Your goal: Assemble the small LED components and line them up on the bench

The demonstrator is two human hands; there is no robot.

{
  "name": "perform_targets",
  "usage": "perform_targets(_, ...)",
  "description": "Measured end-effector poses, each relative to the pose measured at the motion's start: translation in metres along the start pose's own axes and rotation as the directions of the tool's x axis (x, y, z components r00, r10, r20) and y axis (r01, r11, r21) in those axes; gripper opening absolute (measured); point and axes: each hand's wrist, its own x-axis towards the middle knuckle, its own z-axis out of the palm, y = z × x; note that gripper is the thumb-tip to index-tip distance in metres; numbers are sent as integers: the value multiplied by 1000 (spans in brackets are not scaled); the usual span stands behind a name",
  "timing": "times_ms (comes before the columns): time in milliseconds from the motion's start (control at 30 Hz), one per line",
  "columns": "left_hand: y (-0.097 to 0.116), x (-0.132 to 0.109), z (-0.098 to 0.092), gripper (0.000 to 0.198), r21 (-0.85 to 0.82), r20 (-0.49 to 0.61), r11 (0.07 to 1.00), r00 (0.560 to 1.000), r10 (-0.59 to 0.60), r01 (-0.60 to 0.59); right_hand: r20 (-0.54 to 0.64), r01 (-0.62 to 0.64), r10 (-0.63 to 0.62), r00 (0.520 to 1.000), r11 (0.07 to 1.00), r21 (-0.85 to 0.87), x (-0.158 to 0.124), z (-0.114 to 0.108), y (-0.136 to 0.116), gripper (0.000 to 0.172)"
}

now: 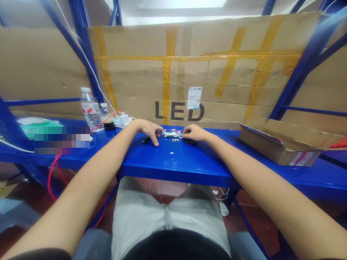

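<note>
Several slim, shiny pen-like tubes (172, 131) lie side by side on the blue tabletop, silver with purple and green tints. At their left ends is my left hand (149, 130), its thumb apart from the curled fingers and nothing visible in its grasp. A dark pen-like piece (146, 139) lies partly under that hand. My right hand (195, 133) rests by the tubes' right ends with its fingertips pinched together; what they hold is too small to tell. Beneath it sits a dark object (190, 142), mostly covered. Small round metallic pieces (175, 140) lie just in front of the tubes.
An open cardboard box (282, 153) stands on the right of the blue table (173, 164). At left are a water bottle (90, 110), a smaller bottle with dark liquid (108, 122), a white plug (123, 119) and red cables (51, 177). Large cardboard (135, 83) stands behind.
</note>
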Motion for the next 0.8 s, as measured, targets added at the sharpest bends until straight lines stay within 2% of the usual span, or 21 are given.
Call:
perform_targets(233, 17, 0, 6, 79, 6, 23, 992, 992, 125, -125, -25, 4, -4, 1000, 1000, -6, -2, -2, -3, 10)
perform_targets(433, 15, -2, 5, 72, -56, 37, 979, 980, 196, -194, -36, 14, -14, 999, 1000, 7, -1, -1, -1, 9)
perform_targets(567, 14, -5, 1, 73, 15, 51, 984, 983, 179, -180, -46, 8, -8, 999, 1000, 13, 0, -1, 0, 11)
perform_targets(700, 20, -8, 0, 51, 119, 36, 984, 991, 127, -131, -47, 12, -11, 999, 1000, 20, -1, -1, -1, 11)
perform_targets(800, 25, -7, 3, 47, 157, 14, 986, 998, 61, -62, -53, 13, -12, 999, 1000, 25, -1, -2, -3, 11)
